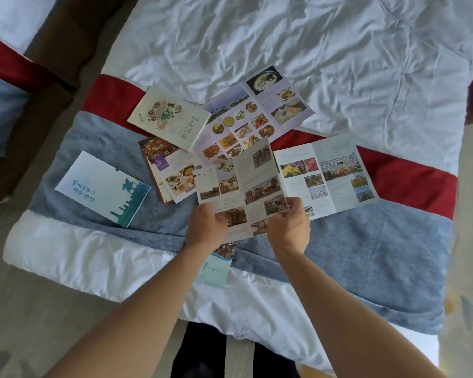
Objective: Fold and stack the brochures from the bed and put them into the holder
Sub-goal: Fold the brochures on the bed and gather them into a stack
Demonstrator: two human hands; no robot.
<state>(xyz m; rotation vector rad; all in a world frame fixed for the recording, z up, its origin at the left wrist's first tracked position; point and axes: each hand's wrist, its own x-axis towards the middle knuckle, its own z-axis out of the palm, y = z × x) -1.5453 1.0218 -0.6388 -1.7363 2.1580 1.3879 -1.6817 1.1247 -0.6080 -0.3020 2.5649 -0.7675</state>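
Brochures, several, spread on the foot of a bed across a grey-blue and red runner; no holder is in view.

Item in hand: a photo brochure of houses and buildings, partly unfolded, lifted just above the runner. The left hand pinches its near left edge; the right hand pinches its near right corner. The hands sit close side by side, both clamped on this one sheet. One panel tilts up along a crease at the far edge.

Lying loose:
- a folded cream brochure with a food drawing on its cover, resting on the red band;
- an open food menu sheet, spread flat, partly under the cream one;
- a second food leaflet, partly tucked beneath its neighbours;
- an open garden brochure with flower photos, just right of the held one;
- a folded blue-and-white brochure, apart to the left;
- a pale teal folded piece between the forearms, mostly hidden.

Step, as judged: folding, early in the task; most sheets are still open and nothing is stacked. The next move likely calls for bringing the panels together along their creases, edges aligned, then pressing the fold flat.
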